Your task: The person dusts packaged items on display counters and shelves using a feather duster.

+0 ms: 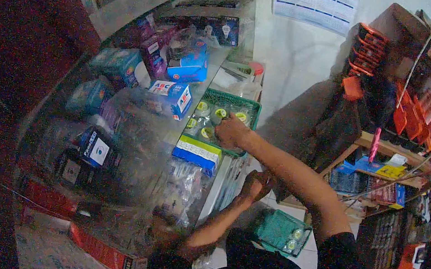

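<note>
My right hand (pixel 232 133) reaches over a green basket (pixel 257 114) holding several round clear items with yellow-green labels. Its fingers are curled down beside one labelled item (pixel 221 113); whether they grip anything is hidden. Below and to the right, my left hand (pixel 257 186) is closed, apart from the basket, and what it holds, if anything, is too dark to make out. A blue and white ABC box (pixel 171 98) stands left of the basket. Against the basket's near side lies a yellow, white and blue box (pixel 195 154).
A second green basket (pixel 281 232) with labelled items sits low, below my right forearm. Boxes and plastic wrap cover the glass counter (pixel 135 178) at left. Wooden shelves (pixel 383 144) with orange goods stand at right. A calendar (pixel 315 4) hangs on the wall.
</note>
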